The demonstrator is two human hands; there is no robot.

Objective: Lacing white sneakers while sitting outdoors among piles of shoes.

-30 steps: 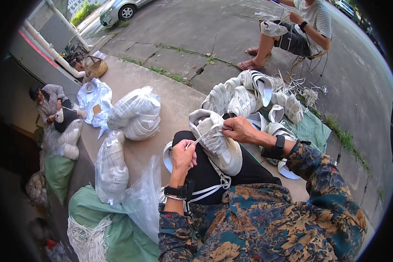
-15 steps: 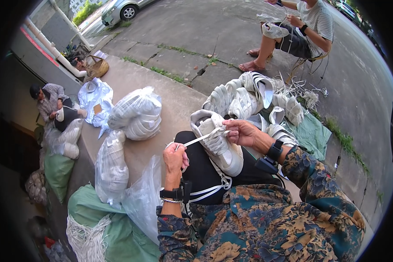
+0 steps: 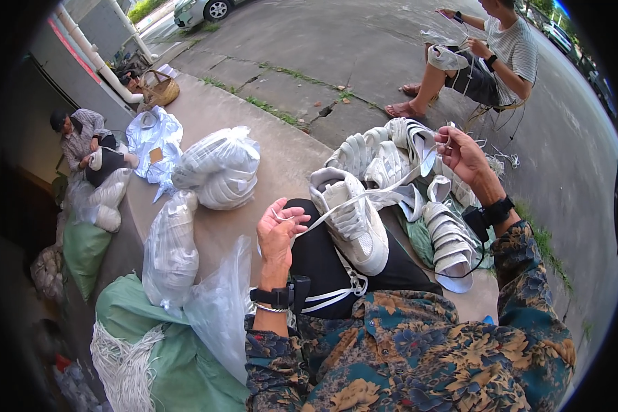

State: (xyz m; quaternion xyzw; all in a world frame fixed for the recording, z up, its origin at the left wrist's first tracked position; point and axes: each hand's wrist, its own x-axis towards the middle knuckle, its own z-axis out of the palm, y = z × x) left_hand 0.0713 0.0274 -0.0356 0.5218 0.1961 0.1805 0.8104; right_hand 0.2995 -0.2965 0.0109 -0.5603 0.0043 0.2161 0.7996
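Note:
A white sneaker (image 3: 365, 242) rests across my black-trousered lap, toe toward me. Its white shoelace (image 3: 352, 200) runs from the upper part of the shoe out to both sides. My right hand (image 3: 463, 156) is raised to the right of the shoe, thumb and fingers pinching one stretch of lace. To the left of the shoe, my left hand (image 3: 281, 225) has its palm turned up, fingers loosely curled around the other stretch. More white laces (image 3: 336, 292) lie on my lap beneath the sneaker.
Beyond my lap lie several white shoe uppers (image 3: 384, 161) in stacks. Plastic-wrapped bundles (image 3: 220, 172), a green sack (image 3: 185, 364) and a heap of white laces (image 3: 126, 364) are at left. A seated person (image 3: 505, 62) works at the far right, another (image 3: 86, 141) at left.
My right hand has moved up and away to the right, drawing the lace out. My left hand has turned palm-up with looser fingers. The view has shifted slightly.

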